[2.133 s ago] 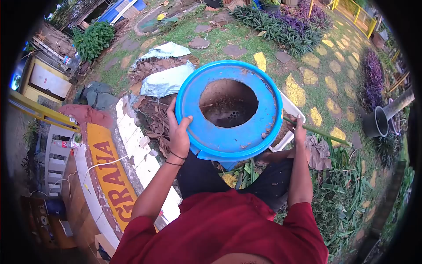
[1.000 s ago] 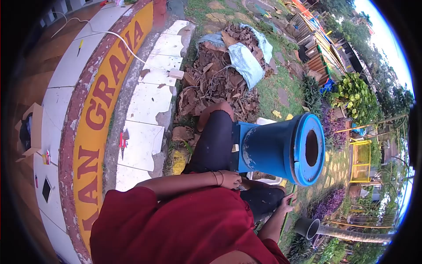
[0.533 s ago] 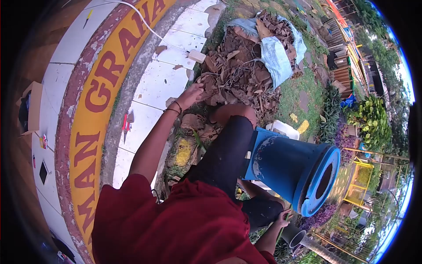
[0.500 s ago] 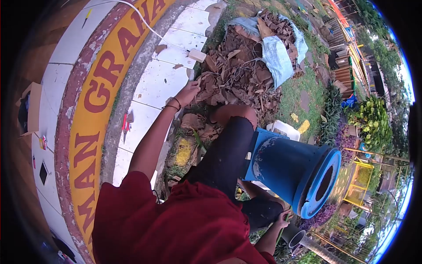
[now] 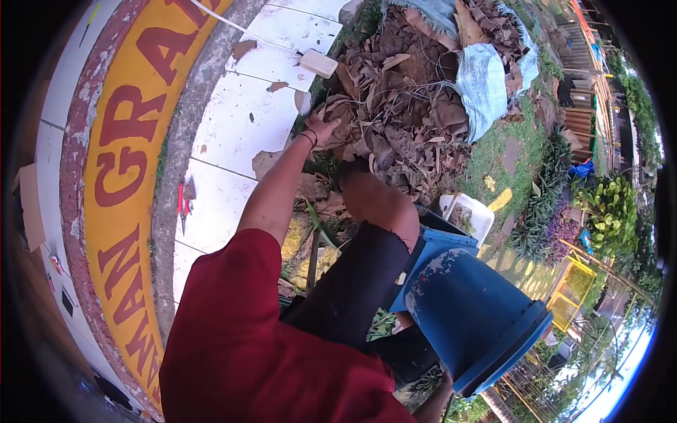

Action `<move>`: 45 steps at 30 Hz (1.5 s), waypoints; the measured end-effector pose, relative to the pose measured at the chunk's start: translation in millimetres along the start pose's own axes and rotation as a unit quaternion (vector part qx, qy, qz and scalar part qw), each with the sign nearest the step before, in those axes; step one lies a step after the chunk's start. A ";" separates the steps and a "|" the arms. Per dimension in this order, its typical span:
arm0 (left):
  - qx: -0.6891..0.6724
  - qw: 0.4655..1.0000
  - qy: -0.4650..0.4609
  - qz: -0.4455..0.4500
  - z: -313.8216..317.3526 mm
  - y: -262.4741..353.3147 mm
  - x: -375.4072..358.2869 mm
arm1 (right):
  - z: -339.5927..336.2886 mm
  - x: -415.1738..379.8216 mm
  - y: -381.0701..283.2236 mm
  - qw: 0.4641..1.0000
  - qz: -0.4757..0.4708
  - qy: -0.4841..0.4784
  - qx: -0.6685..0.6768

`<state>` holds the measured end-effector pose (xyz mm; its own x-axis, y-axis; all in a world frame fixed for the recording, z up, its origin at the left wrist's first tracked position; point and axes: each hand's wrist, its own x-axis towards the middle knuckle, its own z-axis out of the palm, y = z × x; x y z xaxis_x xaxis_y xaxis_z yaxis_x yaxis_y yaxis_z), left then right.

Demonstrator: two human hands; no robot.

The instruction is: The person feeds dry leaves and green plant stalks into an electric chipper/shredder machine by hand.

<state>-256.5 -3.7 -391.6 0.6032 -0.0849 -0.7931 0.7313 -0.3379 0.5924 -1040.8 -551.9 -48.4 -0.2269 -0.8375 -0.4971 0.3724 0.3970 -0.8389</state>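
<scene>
My left hand (image 5: 321, 132), with dark bands at its wrist, reaches to the near edge of a pile of dry brown leaves (image 5: 405, 92). Its fingers close around some of the leaves. Low in the head view, my right forearm (image 5: 436, 403) shows beside the blue drum (image 5: 458, 303), whose rim hides most of that hand. Its fingers cannot be made out. The drum has a round rim and scraped paint, and sits beside my bent knee (image 5: 384, 204).
A pale blue woven sack (image 5: 483, 84) lies among the leaves. White tiles (image 5: 226, 134) bear a white corded block (image 5: 319, 63) and red-handled cutters (image 5: 185, 201). A white container (image 5: 472, 215) stands behind the drum. Yellow lettered kerb (image 5: 127, 162) runs along the left.
My view has shifted, and my left hand has moved from above the tile edge into the leaves. My right hand, earlier visible around a thin green stick, is now mostly behind the drum.
</scene>
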 end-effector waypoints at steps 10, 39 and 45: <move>0.042 0.988 0.117 -0.091 65.3 36.3 69.3 | 33.7 -27.1 -16.1 0.997 -0.027 0.047 -0.052; 0.118 0.961 0.213 0.131 -22.2 12.3 -57.6 | 106.0 11.2 13.2 1.000 -0.019 -0.020 -0.002; 0.054 0.956 0.196 0.209 -102.9 -2.9 -171.8 | 106.6 6.7 14.6 0.997 -0.019 -0.056 0.038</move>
<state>-329.6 108.4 -242.5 0.9244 0.1169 -0.3632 0.3754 -0.4485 0.8111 -941.0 -591.7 -40.4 -0.1412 -0.8900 -0.4335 0.4339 0.3379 -0.8352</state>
